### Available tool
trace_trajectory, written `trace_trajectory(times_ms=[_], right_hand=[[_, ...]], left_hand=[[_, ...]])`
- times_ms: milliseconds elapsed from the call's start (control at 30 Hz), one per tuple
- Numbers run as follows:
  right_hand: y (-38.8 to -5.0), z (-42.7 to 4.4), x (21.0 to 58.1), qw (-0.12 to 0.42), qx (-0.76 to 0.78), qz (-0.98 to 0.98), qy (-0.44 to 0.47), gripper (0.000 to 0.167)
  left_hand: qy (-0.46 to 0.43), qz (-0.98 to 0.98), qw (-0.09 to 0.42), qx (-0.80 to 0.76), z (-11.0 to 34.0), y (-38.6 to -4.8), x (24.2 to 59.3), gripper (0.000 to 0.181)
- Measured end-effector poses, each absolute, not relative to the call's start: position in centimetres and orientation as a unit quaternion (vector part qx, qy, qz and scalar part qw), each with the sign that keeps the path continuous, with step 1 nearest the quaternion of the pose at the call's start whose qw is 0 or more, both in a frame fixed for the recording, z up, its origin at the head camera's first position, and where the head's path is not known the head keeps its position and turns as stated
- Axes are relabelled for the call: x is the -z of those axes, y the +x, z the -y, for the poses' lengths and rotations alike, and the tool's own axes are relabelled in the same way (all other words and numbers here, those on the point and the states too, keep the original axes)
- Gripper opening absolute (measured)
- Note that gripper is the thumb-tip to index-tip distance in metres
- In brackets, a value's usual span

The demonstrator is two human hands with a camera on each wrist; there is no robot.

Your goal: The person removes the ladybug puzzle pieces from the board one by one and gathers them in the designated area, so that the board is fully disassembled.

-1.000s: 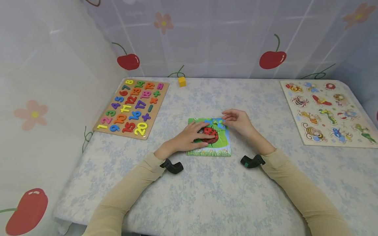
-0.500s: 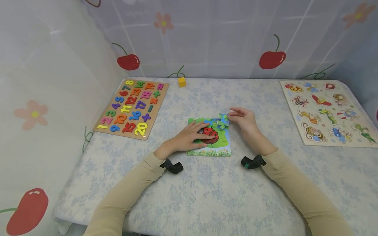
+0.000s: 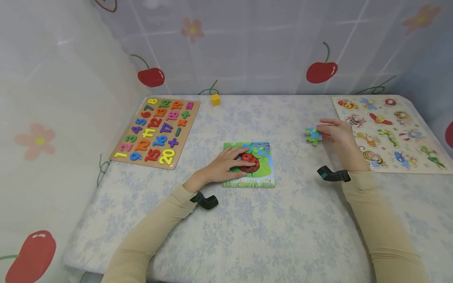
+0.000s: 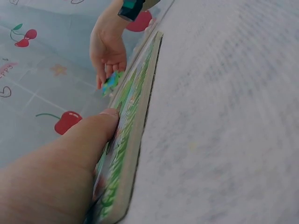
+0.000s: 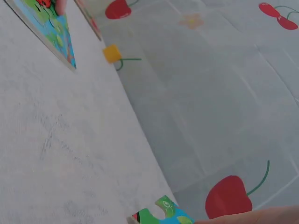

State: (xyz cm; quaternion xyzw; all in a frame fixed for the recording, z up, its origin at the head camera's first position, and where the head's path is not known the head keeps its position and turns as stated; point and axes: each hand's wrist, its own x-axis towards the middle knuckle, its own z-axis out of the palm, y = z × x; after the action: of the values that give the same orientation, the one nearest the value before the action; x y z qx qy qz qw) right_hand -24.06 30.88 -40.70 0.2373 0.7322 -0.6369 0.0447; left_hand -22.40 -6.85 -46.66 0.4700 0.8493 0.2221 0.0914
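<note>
The puzzle piece (image 3: 313, 136), pinched by the right hand (image 3: 340, 134), seems light and stiff, best held edgewise. The left hand (image 3: 222, 166) is spread on the ladybug puzzle (image 3: 264, 171).

Beige sleeves (image 3: 153, 228), black wrist cameras (image 3: 207, 202)

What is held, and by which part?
Right hand pinches a blue-and-green jigsaw piece by its blue side; left hand rests on the square ladybird puzzle, gripping nothing.
</note>
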Motion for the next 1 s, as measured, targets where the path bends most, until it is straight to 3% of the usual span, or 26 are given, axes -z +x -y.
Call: trace_trajectory(times_ms=[267, 533, 700, 1000], right_hand=[[-24.1, -32.1, 41.2, 0.029, 0.601, -0.752, 0.269, 0.051], [-23.7, -31.9, 41.2, 0.015, 0.612, -0.749, 0.255, 0.037], [-23.4, -30.1, 41.2, 0.021, 0.625, -0.761, 0.174, 0.033], [-21.4, -20.1, 42.1, 0.092, 0.552, -0.828, -0.030, 0.044]], left_hand=[[0.460, -0.856, 0.099, -0.211, 6.8, -22.0, 46.3, 0.076], [0.446, -0.868, 0.095, -0.199, 6.9, -21.9, 46.0, 0.078], [0.428, -0.878, 0.095, -0.191, 7.0, -21.9, 45.8, 0.083], [0.429, -0.875, 0.081, -0.209, 7.0, -22.1, 46.0, 0.081]])
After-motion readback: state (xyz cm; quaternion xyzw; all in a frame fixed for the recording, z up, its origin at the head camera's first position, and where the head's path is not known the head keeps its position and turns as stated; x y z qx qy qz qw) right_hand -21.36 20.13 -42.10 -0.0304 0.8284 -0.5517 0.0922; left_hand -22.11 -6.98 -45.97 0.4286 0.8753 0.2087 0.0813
